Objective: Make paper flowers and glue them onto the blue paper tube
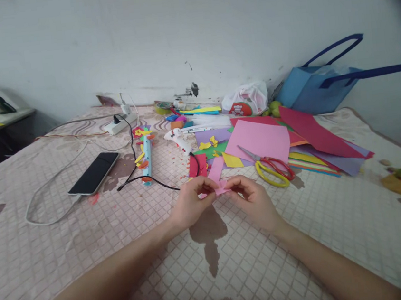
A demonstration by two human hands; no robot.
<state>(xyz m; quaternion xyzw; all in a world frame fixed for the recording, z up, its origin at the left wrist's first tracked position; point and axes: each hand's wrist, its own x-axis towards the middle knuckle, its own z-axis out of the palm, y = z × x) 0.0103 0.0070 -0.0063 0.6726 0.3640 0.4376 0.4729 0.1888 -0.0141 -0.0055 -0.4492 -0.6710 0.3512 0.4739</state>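
Observation:
Between my hands is a small piece of pink craft foam or paper (222, 189); I cannot tell which. My left hand (195, 199) pinches its left end, and my right hand (250, 198) pinches its right end. A pink strip (216, 168) lies just beyond my fingertips. Right of it sit a yellow piece (232, 160) and scissors with yellow and red handles (272, 171), their blades resting on a large pink sheet (258, 139). Red pieces (198, 165) lie behind my left hand, near a white glue gun (180, 140).
At left are a phone (94, 173) on a white cable, a power strip (121, 123) and a decorated light-blue strip (147, 159). Coloured sheets (322, 132) pile up at right before a blue bag (316, 87). A white plastic bag (247, 99) stands against the wall. A black cord (155, 182) crosses the patterned tablecloth.

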